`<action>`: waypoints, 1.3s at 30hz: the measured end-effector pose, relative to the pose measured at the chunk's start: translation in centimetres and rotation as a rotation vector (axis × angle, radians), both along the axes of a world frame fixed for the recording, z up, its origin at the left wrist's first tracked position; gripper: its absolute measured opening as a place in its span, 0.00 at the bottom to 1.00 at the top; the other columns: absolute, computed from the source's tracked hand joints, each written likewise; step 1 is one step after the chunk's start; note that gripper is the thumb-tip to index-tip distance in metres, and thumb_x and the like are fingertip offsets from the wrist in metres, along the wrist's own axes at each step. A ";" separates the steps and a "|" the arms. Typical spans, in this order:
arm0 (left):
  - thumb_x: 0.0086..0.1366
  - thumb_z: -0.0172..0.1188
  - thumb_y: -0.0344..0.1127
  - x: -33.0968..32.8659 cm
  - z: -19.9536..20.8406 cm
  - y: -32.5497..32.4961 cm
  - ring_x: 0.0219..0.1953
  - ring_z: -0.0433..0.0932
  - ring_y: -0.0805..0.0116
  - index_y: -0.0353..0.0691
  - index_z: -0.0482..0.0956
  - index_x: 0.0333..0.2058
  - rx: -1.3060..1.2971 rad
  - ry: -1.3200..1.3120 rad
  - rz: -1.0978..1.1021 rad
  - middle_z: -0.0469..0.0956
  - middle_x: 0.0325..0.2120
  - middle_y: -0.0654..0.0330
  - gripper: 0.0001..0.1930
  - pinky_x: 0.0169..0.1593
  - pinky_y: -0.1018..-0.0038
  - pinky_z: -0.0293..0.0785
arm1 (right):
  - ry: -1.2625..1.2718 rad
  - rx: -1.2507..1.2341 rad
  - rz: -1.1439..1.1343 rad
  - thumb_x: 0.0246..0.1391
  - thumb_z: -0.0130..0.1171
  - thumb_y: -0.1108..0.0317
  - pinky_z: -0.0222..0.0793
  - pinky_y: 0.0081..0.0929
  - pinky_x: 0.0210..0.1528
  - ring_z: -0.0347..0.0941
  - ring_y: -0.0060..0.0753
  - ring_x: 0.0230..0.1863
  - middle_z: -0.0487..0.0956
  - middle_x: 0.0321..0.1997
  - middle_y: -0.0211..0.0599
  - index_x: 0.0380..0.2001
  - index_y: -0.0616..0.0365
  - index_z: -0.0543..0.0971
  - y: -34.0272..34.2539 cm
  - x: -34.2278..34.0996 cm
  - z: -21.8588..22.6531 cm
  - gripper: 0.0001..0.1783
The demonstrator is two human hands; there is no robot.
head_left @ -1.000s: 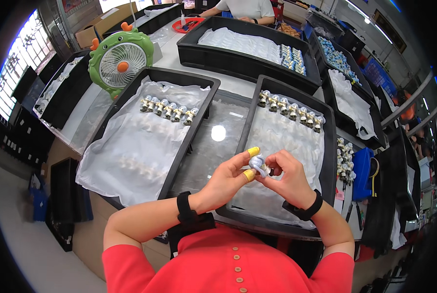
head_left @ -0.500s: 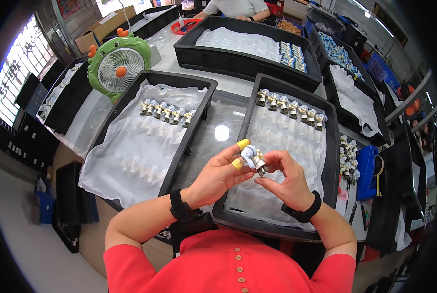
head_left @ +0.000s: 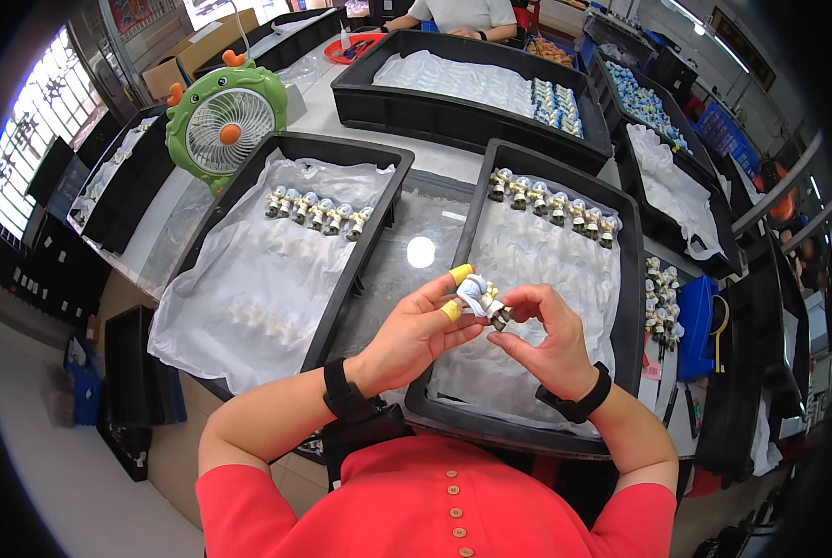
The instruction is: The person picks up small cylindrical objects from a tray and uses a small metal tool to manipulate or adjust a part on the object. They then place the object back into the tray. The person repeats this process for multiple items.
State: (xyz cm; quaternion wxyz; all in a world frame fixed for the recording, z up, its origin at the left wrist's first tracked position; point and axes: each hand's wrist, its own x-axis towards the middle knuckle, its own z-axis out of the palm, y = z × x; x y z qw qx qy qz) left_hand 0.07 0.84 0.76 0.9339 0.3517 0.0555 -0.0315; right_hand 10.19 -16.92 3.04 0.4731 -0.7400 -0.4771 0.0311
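Note:
A small toy figurine (head_left: 477,293), with a pale blue-grey head, white and gold body and dark feet, is held between my two hands above the left edge of the right tray. My left hand (head_left: 420,325) pinches it by the head, with yellow finger covers on the thumb and index finger. At the foot end, the thumb and fingers of my right hand (head_left: 551,339) close on it from the other side. Similar figurines (head_left: 555,206) stand in a row across the far end of the right tray (head_left: 632,279), and another row (head_left: 317,213) lies in the left tray (head_left: 341,302).
White sheets line both trays. A green fan (head_left: 228,126) stands behind the left tray. Farther back is a large black tray (head_left: 434,119) with blue-and-white pieces. Loose figurines (head_left: 662,302) and a blue bin (head_left: 698,325) are at the right. A person (head_left: 462,13) sits across the table.
The figurine has tilted slightly between my fingers, its feet turning toward my right hand. Both hands stay in nearly the same place.

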 end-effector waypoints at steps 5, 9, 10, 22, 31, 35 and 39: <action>0.69 0.46 0.30 0.0 0.1 -0.1 0.52 0.71 0.67 0.44 0.56 0.62 0.003 -0.006 0.000 0.68 0.53 0.60 0.23 0.56 0.70 0.69 | 0.044 0.044 -0.013 0.38 0.69 0.76 0.71 0.24 0.39 0.74 0.28 0.34 0.76 0.38 0.35 0.42 0.57 0.71 0.0 -0.1 -0.3 0.25; 0.69 0.47 0.30 0.0 0.1 0.0 0.51 0.71 0.66 0.43 0.56 0.62 0.023 -0.005 0.009 0.68 0.52 0.58 0.23 0.56 0.71 0.69 | 0.040 0.060 -0.045 0.39 0.69 0.76 0.72 0.23 0.38 0.74 0.28 0.34 0.77 0.37 0.35 0.42 0.57 0.71 0.0 -0.1 -0.4 0.25; 0.68 0.47 0.30 0.0 0.1 0.0 0.51 0.72 0.66 0.42 0.56 0.61 0.027 -0.005 0.008 0.69 0.52 0.57 0.23 0.55 0.71 0.70 | 0.042 0.068 -0.053 0.39 0.69 0.76 0.72 0.23 0.38 0.74 0.28 0.34 0.77 0.37 0.36 0.42 0.57 0.71 0.0 -0.1 -0.5 0.25; 0.66 0.50 0.26 -0.2 0.8 -0.1 0.52 0.72 0.63 0.41 0.59 0.59 0.143 -0.027 0.059 0.68 0.52 0.57 0.23 0.54 0.72 0.70 | 0.120 0.183 -0.015 0.41 0.67 0.79 0.73 0.22 0.41 0.75 0.25 0.36 0.77 0.39 0.35 0.43 0.58 0.72 -0.1 0.1 -1.0 0.23; 0.62 0.49 0.23 -0.5 1.0 0.2 0.52 0.71 0.65 0.42 0.61 0.55 0.134 -0.054 0.066 0.68 0.52 0.57 0.22 0.55 0.72 0.69 | 0.133 0.150 0.019 0.41 0.67 0.80 0.74 0.22 0.44 0.75 0.24 0.39 0.75 0.41 0.35 0.43 0.58 0.72 0.0 0.2 -1.1 0.24; 0.61 0.50 0.22 -0.6 0.9 0.2 0.52 0.71 0.66 0.42 0.61 0.53 0.170 -0.048 0.072 0.67 0.52 0.56 0.21 0.55 0.70 0.68 | 0.230 0.191 0.069 0.42 0.66 0.80 0.73 0.23 0.47 0.74 0.24 0.41 0.75 0.42 0.35 0.44 0.59 0.71 0.0 0.1 -1.2 0.24; 0.60 0.51 0.21 -0.6 1.0 0.1 0.52 0.71 0.67 0.42 0.62 0.53 0.187 -0.047 0.083 0.66 0.53 0.56 0.22 0.55 0.70 0.68 | 0.284 0.210 0.076 0.44 0.65 0.80 0.72 0.24 0.50 0.74 0.25 0.44 0.75 0.43 0.36 0.44 0.61 0.70 0.0 0.2 -1.3 0.22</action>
